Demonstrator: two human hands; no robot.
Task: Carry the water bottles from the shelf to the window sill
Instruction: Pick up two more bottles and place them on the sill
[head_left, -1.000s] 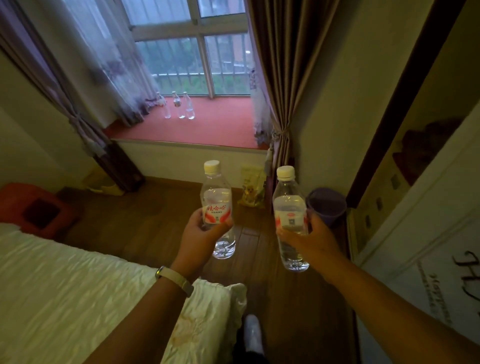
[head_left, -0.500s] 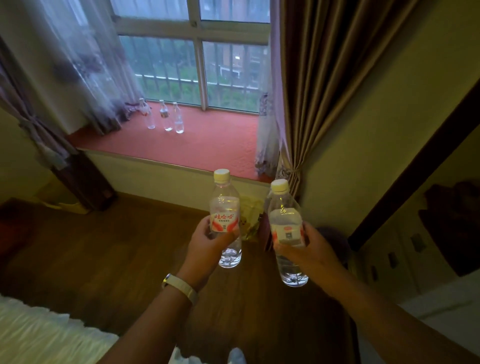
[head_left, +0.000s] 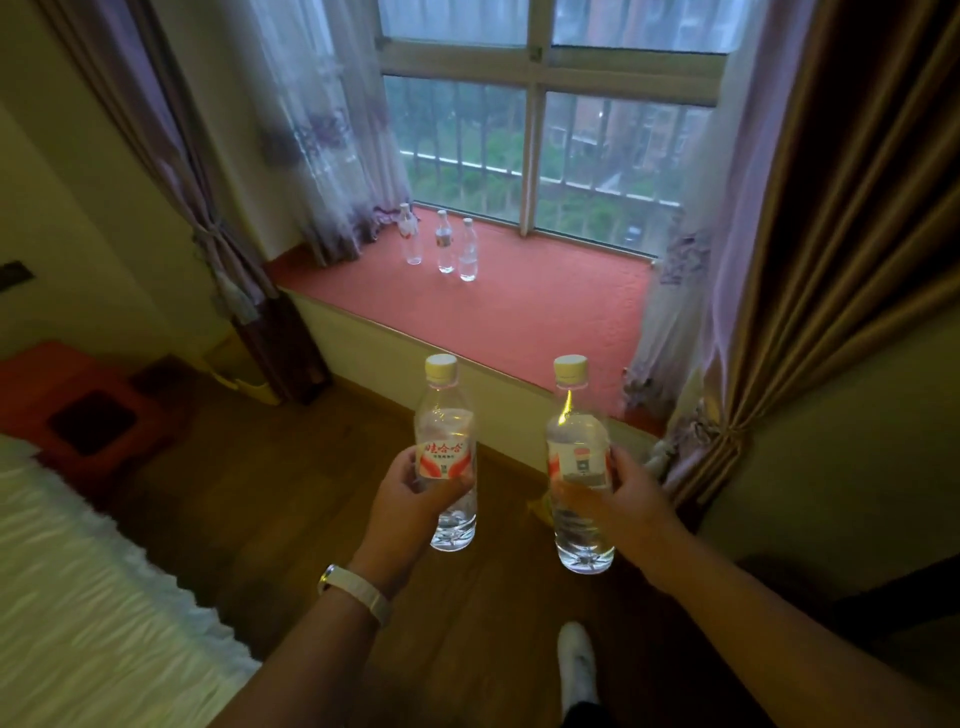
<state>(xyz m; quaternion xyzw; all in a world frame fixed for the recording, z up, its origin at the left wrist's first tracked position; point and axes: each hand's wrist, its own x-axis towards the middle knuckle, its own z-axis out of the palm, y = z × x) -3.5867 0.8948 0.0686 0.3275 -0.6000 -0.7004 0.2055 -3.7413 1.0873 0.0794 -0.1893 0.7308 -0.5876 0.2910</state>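
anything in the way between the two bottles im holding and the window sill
Nothing visible does. The left hand grips the left bottle, the right hand the right bottle; only wooden floor lies between them and the window sill. Three bottles stand at its far left, the near part bare.

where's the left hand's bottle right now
Head view, left of centre: the left hand grips the bottle upright over the wood floor, beside the other bottle, short of the red window sill.

Three water bottles (head_left: 413, 240) (head_left: 444, 244) (head_left: 468, 253) on one window sill (head_left: 545, 322); two more bottles (head_left: 445, 415) (head_left: 575, 431), one in each of two hands (head_left: 408, 501) (head_left: 631, 499)
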